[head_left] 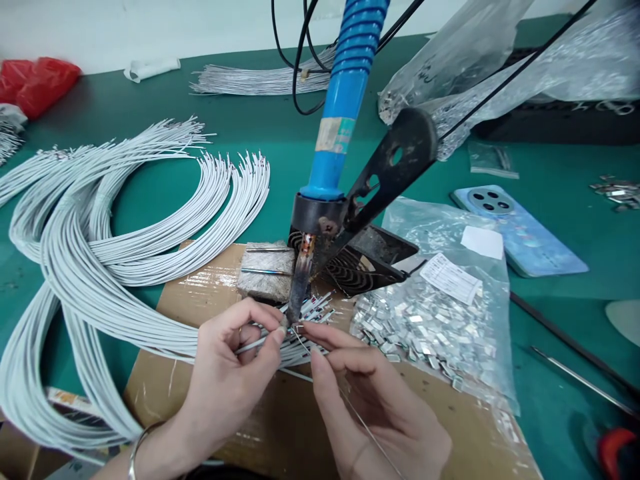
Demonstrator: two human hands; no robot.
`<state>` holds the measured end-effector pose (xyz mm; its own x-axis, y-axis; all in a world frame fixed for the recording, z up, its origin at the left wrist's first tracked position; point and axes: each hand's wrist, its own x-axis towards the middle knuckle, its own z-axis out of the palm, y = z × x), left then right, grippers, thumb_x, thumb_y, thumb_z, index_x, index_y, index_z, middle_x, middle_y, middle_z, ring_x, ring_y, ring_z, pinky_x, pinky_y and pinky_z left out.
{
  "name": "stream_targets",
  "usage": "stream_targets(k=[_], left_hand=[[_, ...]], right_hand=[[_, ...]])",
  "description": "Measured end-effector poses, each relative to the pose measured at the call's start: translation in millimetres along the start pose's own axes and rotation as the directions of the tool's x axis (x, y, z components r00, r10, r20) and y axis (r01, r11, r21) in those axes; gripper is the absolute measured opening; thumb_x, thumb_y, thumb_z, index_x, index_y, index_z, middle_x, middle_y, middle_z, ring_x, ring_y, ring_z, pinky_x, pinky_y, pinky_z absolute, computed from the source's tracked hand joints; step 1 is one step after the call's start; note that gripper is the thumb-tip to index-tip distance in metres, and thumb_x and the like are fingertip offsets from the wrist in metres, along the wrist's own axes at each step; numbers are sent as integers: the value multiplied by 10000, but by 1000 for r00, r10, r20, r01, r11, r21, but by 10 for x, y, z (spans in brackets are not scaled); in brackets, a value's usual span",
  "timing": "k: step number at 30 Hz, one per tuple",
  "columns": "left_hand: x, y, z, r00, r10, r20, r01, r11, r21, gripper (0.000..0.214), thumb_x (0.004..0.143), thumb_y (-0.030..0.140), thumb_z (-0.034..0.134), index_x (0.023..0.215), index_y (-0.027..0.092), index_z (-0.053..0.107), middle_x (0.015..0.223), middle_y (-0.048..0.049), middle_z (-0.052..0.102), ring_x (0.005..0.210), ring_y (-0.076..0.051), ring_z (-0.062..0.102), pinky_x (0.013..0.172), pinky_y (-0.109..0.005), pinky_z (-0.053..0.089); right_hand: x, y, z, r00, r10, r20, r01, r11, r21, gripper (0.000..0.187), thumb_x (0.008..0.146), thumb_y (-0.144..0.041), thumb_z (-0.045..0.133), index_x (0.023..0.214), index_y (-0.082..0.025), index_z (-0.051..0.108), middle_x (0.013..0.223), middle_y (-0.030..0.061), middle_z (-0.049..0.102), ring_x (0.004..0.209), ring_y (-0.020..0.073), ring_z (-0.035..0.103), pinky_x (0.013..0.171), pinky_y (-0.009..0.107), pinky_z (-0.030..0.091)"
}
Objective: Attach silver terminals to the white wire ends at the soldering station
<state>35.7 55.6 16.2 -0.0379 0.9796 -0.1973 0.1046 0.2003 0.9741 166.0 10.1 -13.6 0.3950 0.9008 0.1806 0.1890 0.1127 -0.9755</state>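
Pinching white wires (280, 343) | between both hands (230, 380) (380, 407) | soldering iron (300, 287) just above

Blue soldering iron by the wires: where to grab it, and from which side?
Best on the smooth blue handle above the taped label, coming from the left. The black metal arm crowds its right side, and the metal shaft runs down to the left hand, so stay high.

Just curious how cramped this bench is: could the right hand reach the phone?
Probably yes. The right hand holds a thin wire, but only a low plastic bag of metal pieces lies between it and the phone.
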Motion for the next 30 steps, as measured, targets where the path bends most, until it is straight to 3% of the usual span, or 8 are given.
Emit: stream_targets(k=[16,25,30], left_hand=[[-4,16,-6,1000,15,-17,-15,1000,0,131,789,161,775,706,140,676,828,-36,724,502,-38,445,468,-152,328],[-10,5,-6,999,6,-36,-5,1000,21,133,791,172,772,697,151,679,835,-46,729,522,-64,473,471,-180,336],[-20,7,-18,1000,8,-24,-7,1000,28,128,784,176,781,705,144,686,847,-44,726,504,-48,446,466,-171,318]], right_hand=[[-1,36,14,1000,-15,-15,15,1000,13,161,901,-127,783,814,-247,720,1045,8,867,859,132,828,805,168,626],[-10,7,47,999,-1,-38,3,999,53,166,907,-117,783,811,-242,732,1016,8,865,852,119,824,804,152,621],[-11,-19,49,999,3,-51,-2,1000,26,165,910,-133,777,782,-228,733,992,45,865,827,159,825,783,209,639]])
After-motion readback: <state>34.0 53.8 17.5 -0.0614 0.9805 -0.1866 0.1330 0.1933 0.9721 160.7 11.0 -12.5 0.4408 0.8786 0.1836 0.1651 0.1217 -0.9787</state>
